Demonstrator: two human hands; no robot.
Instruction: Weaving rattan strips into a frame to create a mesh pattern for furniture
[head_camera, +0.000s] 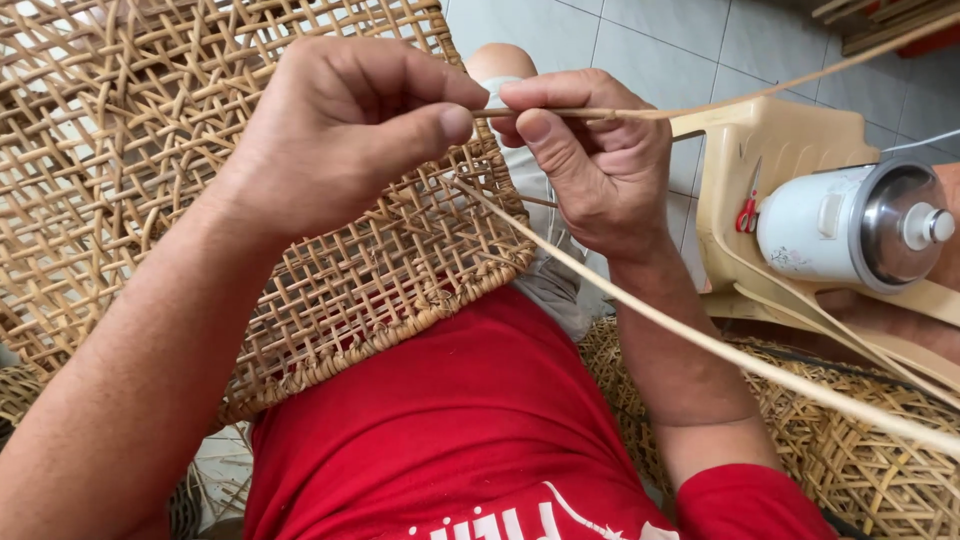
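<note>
— Item: cane strand (640, 112), thin, pale, flat. Held at one end by both hands over the woven rattan panel (150, 170) that rests on the person's lap.

— Grip?

— Left hand (340, 130) closed, thumb and forefinger pinched on the strand's tip. Right hand (590, 160) closed too, thumb and forefinger clamped on the same strand just beside the left. The two pinches nearly touch. From there the strand runs up and away to the right, past the beige plastic stool (770, 150).

— Second entry?

— Loose cane strip (700, 340), wider, leaving the weave below the hands and crossing the right forearm toward the lower right. Neither hand holds it.

— Risks?

— In my judgement, three. Strand kinks or splits at the pinch if it is bent too sharply. Tip slips from the left fingers, since very little of it shows beyond them. Long free end snags on the stool or drags against the white pot with the steel lid (850, 225) lying on its side there, with red-handled scissors (747, 212) just beside it.

— Position against the weave?

— Strand lies above the panel's open lattice, near its bound edge (400, 320); whether the tip touches the weave I cannot tell. Another woven piece (850, 450) sits lower right, under the right arm.
</note>
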